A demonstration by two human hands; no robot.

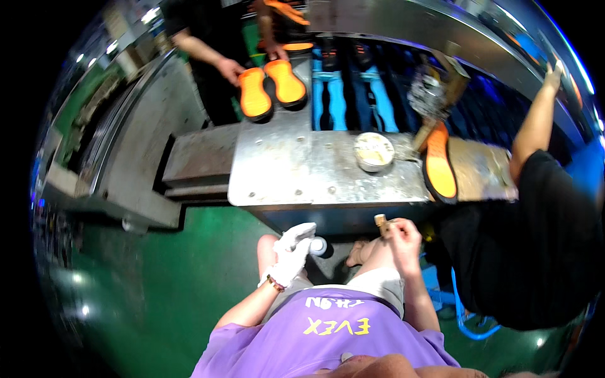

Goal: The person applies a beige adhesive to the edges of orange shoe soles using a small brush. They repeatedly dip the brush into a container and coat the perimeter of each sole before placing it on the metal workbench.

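My left hand, in a white glove, is raised in front of my lap with its fingers stretched out, and I see nothing held in it. A white round-topped object, perhaps a bottle, shows beside its fingers. My bare right hand is closed on a small brush with a tan body and pale tip, held just off the bench's front edge. Beyond it on the metal bench stands a round tub of pale paste. An orange-and-black shoe sole lies to the tub's right.
Across the bench, a co-worker's hands touch two orange soles. Blue strips lie on the conveyor behind the tub. Crumpled clear plastic sits near cardboard. Another person in black is close on my right.
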